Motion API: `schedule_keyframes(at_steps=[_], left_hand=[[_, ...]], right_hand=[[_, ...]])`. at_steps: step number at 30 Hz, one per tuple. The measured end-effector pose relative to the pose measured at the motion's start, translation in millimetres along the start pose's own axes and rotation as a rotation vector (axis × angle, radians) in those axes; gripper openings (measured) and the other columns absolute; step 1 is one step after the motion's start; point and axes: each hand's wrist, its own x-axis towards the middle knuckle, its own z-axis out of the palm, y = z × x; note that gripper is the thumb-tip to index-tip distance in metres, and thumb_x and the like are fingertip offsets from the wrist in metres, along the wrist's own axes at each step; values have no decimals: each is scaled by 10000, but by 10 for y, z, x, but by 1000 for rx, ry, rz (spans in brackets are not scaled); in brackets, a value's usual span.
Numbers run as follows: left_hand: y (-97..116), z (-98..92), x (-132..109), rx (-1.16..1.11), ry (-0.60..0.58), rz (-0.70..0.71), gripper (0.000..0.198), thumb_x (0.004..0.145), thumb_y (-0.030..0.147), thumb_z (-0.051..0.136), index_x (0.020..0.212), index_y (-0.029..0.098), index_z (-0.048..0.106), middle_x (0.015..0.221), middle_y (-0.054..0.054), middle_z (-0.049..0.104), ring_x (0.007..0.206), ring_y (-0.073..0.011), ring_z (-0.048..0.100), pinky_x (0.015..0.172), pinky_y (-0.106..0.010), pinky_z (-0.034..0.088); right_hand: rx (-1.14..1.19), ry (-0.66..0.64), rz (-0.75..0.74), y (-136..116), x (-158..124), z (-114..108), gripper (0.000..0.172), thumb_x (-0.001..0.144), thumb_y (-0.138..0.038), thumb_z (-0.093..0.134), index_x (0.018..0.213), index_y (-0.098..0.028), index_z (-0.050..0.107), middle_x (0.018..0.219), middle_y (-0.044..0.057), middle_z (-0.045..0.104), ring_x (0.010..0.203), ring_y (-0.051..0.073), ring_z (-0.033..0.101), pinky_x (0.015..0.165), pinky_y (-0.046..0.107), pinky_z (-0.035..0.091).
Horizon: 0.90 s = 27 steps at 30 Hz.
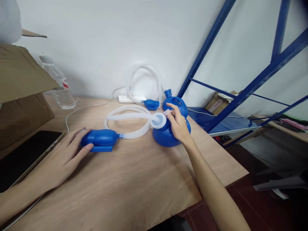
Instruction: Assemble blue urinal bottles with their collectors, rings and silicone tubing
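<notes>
My left hand (68, 146) curls over the rear end of a blue plastic urinal head (102, 138) lying on the table, thumb at its lower side. A translucent hose (138, 132) runs from its nozzle, loops round, and ends in a white cap (161, 124) on a blue urinal bottle (163, 139). My right hand (179, 126) grips this bottle around its top, where the handle is mostly hidden. The index finger points away and the other fingertips lie by the cap's small tab (166, 112). A second blue bottle (184, 110) stands just behind.
Against the wall are another hose (157, 78) with a blue head (151, 104) and a white power strip (122, 99). At left are a black-screened device (26, 157), a water bottle (63, 98) and a cardboard box (24, 75). A blue metal rack (226, 123) borders the table's right side.
</notes>
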Motion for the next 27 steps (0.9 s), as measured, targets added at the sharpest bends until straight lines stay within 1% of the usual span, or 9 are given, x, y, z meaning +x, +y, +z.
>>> schedule_keyframes(at_steps=[4,9,13,15,17,20,22,24,27], left_hand=[[-44,31,-2,-13,9,22,584,1028,656,298,1496,329,419,1563,-55,492,1442,-302,507,1266,-485,329],[-53,41,-9,-4,8,15,601,1032,649,295,1524,322,407,1572,-64,482,1445,-311,503,1257,-498,337],[-44,51,0,-11,11,9,605,1027,663,301,1522,334,411,1567,-56,490,1439,-306,511,1258,-502,335],[-52,66,5,-9,13,10,603,1026,664,300,1516,333,420,1566,-55,494,1437,-304,514,1262,-501,330],[-75,84,6,-10,23,15,604,1025,658,306,1510,320,432,1556,-62,505,1431,-307,521,1264,-501,331],[-110,86,-1,20,81,69,587,1030,618,319,1514,308,439,1572,-82,490,1451,-330,494,1246,-521,355],[-87,49,-3,53,149,155,544,1039,565,335,1504,309,449,1581,-99,476,1462,-349,470,1219,-538,380],[22,-23,16,79,217,263,485,1046,501,358,1483,321,466,1569,-108,480,1442,-358,482,1190,-548,403],[388,-144,138,140,295,455,473,1042,435,403,1500,332,454,1555,-123,498,1401,-367,520,1166,-566,412]], right_hand=[[33,-152,-152,-57,4,-132,545,1019,-517,507,1508,-276,509,1568,123,479,1496,320,447,1237,547,356],[-195,-194,-266,-228,-11,-120,889,781,-745,767,1500,-274,538,1746,138,70,1612,455,171,1253,663,290],[-364,-67,-343,-370,18,1,706,764,-744,781,1223,-217,682,1742,143,124,1608,523,75,1234,778,158],[-389,-50,-350,-433,49,65,628,775,-713,785,1126,-205,672,1713,169,216,1604,521,99,1224,789,151],[-344,-83,-317,-483,75,130,567,790,-639,792,1109,-196,638,1690,204,245,1585,494,206,1200,736,296],[-219,-129,-181,-519,89,217,572,778,-551,803,1164,-186,589,1651,245,271,1481,441,427,992,573,561],[-169,-131,-97,-518,84,247,601,763,-570,813,1179,-203,582,1624,229,315,1393,419,525,878,512,602],[-137,-135,-56,-505,77,250,622,745,-620,827,1163,-224,592,1615,196,343,1290,389,605,864,496,599],[-121,-139,-61,-479,68,240,688,698,-685,853,1153,-236,600,1600,171,376,1189,356,656,872,490,596]])
